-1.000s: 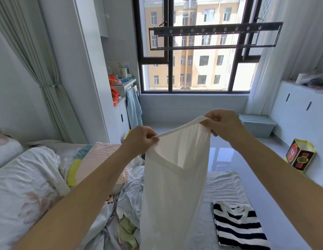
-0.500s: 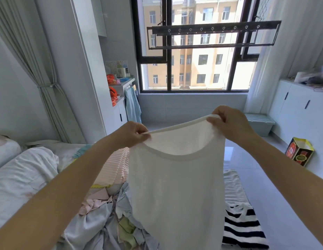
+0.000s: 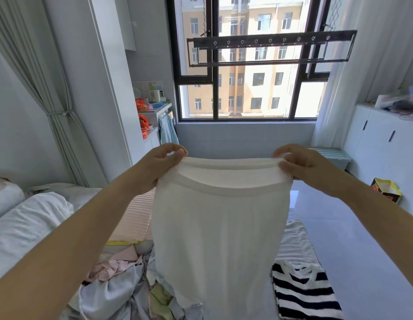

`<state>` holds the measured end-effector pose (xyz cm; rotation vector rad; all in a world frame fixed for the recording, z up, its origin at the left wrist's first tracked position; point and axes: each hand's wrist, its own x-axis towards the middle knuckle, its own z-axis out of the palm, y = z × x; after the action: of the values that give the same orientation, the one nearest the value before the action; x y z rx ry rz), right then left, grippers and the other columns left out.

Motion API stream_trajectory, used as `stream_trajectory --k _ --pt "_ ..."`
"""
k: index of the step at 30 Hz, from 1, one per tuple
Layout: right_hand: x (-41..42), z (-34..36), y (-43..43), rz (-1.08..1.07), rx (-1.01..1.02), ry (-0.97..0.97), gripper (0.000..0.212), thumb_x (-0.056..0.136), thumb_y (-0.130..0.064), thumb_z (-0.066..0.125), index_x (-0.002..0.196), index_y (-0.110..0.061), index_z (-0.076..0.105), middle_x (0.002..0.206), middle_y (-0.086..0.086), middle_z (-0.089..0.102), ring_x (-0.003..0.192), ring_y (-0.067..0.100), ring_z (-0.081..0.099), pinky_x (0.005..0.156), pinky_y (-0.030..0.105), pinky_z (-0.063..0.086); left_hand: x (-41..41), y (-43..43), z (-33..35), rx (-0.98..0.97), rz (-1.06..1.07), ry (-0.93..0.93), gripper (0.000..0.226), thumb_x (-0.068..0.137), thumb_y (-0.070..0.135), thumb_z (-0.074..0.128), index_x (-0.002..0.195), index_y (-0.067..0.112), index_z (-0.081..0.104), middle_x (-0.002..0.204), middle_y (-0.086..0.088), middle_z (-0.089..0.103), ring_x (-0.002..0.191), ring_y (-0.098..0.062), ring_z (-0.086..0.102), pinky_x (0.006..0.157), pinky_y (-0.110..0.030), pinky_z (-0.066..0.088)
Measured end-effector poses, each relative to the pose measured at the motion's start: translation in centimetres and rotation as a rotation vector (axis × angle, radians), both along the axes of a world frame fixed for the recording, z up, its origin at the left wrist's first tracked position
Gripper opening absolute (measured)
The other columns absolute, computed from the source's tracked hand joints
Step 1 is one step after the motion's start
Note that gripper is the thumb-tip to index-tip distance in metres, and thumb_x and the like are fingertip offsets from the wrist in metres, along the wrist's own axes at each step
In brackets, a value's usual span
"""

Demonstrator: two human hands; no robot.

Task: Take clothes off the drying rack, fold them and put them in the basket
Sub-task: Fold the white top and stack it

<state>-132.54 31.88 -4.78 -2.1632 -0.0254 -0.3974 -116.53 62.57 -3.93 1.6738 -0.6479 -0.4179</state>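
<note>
While the left hand [image 3: 162, 161] and the right hand [image 3: 297, 162] each pinch a top corner of the white top [image 3: 220, 215], it hangs spread flat in the air between them, above a heap of unfolded clothes [image 3: 122, 289] on the bed [image 3: 34, 222]. A folded black-and-white striped shirt [image 3: 304, 294] lies beside the heap on the right, and the drying rack [image 3: 270, 49] hangs bare before the window [image 3: 247, 95].

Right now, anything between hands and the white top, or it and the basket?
Nothing at the hands: left hand and right hand pinch the white top by its corners. No basket clearly in view, so that path can't be judged; below the top lie a clothes heap and a striped shirt.
</note>
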Motion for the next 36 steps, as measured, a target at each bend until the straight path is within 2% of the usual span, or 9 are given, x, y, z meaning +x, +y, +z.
stream_trajectory --k 2,5,9,13,17,24,29,33,36 --pt "0.4 0.0 -0.3 -0.064 -0.111 -0.024 0.017 0.096 -0.009 0.054 0.108 -0.02 0.06 0.067 0.002 0.046 0.06 0.009 0.044 0.064 0.016 0.04 -0.3 -0.3 0.8 0.234 0.01 -0.214 0.021 0.079 0.041 0.065 0.093 0.026 0.06 0.087 -0.003 0.062 0.075 -0.018 0.059 0.068 -0.028 0.053" --pt "1.4 0.1 -0.2 -0.214 -0.278 -0.094 0.008 0.093 -0.014 0.059 0.094 -0.021 0.063 0.078 -0.009 0.058 0.068 0.003 0.052 0.063 0.015 0.038 -0.5 -1.0 1.5 0.486 -0.007 -0.484 0.012 0.083 0.027 0.071 0.081 0.023 0.06 0.078 0.0 0.059 0.071 -0.013 0.057 0.059 -0.016 0.046" --pt "2.2 0.1 -0.3 -0.352 -0.261 -0.19 0.008 0.093 -0.019 0.06 0.088 -0.013 0.06 0.078 -0.006 0.057 0.071 0.01 0.051 0.063 0.017 0.039 0.2 -0.9 1.5 0.372 0.09 -0.454 0.02 0.084 0.019 0.071 0.068 0.017 0.06 0.058 0.006 0.052 0.05 -0.003 0.05 0.044 -0.008 0.037" --pt "2.0 -0.6 -0.3 -0.286 -0.289 -0.13 0.018 0.098 -0.023 0.05 0.093 -0.007 0.053 0.075 0.0 0.051 0.066 0.014 0.046 0.057 0.022 0.035 0.9 -0.5 -0.1 0.237 0.154 -0.376 0.016 0.086 0.02 0.068 0.072 0.018 0.063 0.063 0.005 0.055 0.059 -0.006 0.052 0.056 -0.016 0.045" --pt "1.7 -0.9 0.1 -0.243 -0.233 -0.102 0.021 0.097 -0.031 0.054 0.092 -0.011 0.054 0.07 0.0 0.051 0.061 0.01 0.045 0.054 0.019 0.033 1.3 -0.8 -1.3 0.114 0.27 -0.341 0.028 0.093 0.025 0.06 0.065 0.021 0.059 0.052 0.014 0.051 0.052 -0.003 0.046 0.053 -0.017 0.037" --pt "1.0 0.4 -1.1 -0.209 -0.088 0.022 0.02 0.085 -0.023 0.07 0.076 -0.005 0.064 0.07 0.007 0.052 0.063 0.015 0.047 0.058 0.028 0.037 1.0 -0.9 -0.1 0.344 0.182 -0.551 0.029 0.086 0.018 0.069 0.06 0.021 0.056 0.061 0.004 0.051 0.057 -0.006 0.047 0.049 -0.004 0.034" --pt "0.3 0.1 -2.0 -0.192 -0.042 0.066 0.073 0.05 -0.07 0.078 0.075 -0.003 0.067 0.071 0.016 0.054 0.065 0.018 0.048 0.063 0.031 0.039 1.7 0.3 0.0 0.384 0.096 -0.46 0.014 0.078 0.019 0.075 0.069 0.024 0.066 0.054 0.013 0.061 0.052 -0.003 0.055 0.053 -0.013 0.044" --pt "1.1 -0.3 -1.9 -0.288 -0.129 -0.012 0.029 0.075 -0.026 0.079 0.076 0.0 0.067 0.076 0.025 0.06 0.067 0.022 0.049 0.063 0.028 0.04 2.0 0.0 -1.3 0.28 0.205 -0.51 0.006 0.078 0.018 0.075 0.074 0.018 0.071 0.071 0.0 0.067 0.065 -0.013 0.058 0.066 -0.015 0.044" --pt "1.7 -0.2 -1.5 -0.393 -0.293 -0.066 0.027 0.084 -0.028 0.071 0.07 -0.011 0.055 0.065 0.003 0.053 0.061 0.017 0.047 0.055 0.027 0.034 1.8 -0.7 -1.8 0.213 0.293 -0.573 0.011 0.086 0.02 0.068 0.076 0.017 0.066 0.063 0.013 0.06 0.061 -0.004 0.054 0.06 -0.012 0.039"
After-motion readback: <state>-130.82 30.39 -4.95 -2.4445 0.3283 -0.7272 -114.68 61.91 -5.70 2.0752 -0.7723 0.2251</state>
